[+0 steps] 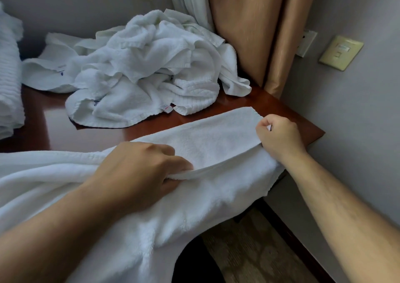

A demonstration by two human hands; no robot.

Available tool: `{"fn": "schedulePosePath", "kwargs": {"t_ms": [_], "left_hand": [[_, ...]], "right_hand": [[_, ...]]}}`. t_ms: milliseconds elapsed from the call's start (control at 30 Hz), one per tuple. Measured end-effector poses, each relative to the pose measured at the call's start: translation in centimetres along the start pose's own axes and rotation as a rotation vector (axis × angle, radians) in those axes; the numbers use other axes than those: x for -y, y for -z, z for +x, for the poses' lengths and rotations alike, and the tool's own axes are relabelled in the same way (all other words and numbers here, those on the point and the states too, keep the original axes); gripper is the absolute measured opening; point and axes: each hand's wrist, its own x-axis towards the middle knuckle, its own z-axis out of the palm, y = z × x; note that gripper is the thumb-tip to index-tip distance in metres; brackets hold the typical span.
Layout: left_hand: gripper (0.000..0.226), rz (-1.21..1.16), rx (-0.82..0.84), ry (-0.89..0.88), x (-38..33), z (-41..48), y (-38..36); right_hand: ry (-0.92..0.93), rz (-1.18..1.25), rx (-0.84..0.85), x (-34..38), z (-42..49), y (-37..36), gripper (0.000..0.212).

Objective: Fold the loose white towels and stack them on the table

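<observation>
The towel [216,140] drapes over the surface's [281,107] near edge, and I judge it soft, floppy and light. My left hand's [138,172] grip pinches its folded edge and my right hand's [279,135] pinches a corner. Hems should hold best.

A strip of bare table [56,131] lies open between the heap of loose towels [151,66] at the back and the towel [216,137] I hold across the near edge, so there is room for me to reach in there. The stack of towels [8,77] blocks the far left. The curtain [249,34] and wall [357,109] close in the right corner.
</observation>
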Motion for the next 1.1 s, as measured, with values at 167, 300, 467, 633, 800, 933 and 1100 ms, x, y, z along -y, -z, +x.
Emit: {"fn": "schedulePosePath", "kwargs": {"t_ms": [167, 300, 467, 633, 800, 933, 1100], "left_hand": [[0.038, -0.015, 0.021, 0.043, 0.1, 0.0, -0.2], [0.042, -0.014, 0.001, 0.052, 0.2, 0.2, -0.4], [0.041, -0.012, -0.004, 0.046, 0.3, 0.1, -0.7], [0.042, 0.046, -0.016, 0.021, -0.3, -0.2, -0.6], [0.023, 0.178, -0.015, 0.166, 0.9, -2.2, 0.0], [0.017, 0.326, -0.02, 0.21, 3.2, -5.2, 1.8], [0.025, 0.424, -0.026, 0.309, 4.0, -8.4, 3.6]], "right_hand": [[0.007, 0.062, -0.23, -0.3, -2.5, -0.2, 0.022], [-0.1, -0.117, -0.144, 0.8, -2.2, 0.5, 0.023], [0.123, -0.062, 0.061, 7.3, -2.2, 1.3, 0.03], [0.109, -0.266, 0.57, 11.1, -3.6, -3.8, 0.075], [0.119, -0.345, 0.537, 9.9, -2.7, -5.4, 0.081], [0.115, -0.364, 0.542, 10.4, -2.2, -5.5, 0.079], [0.024, -0.403, 0.587, 12.3, -2.3, -4.4, 0.073]]}}
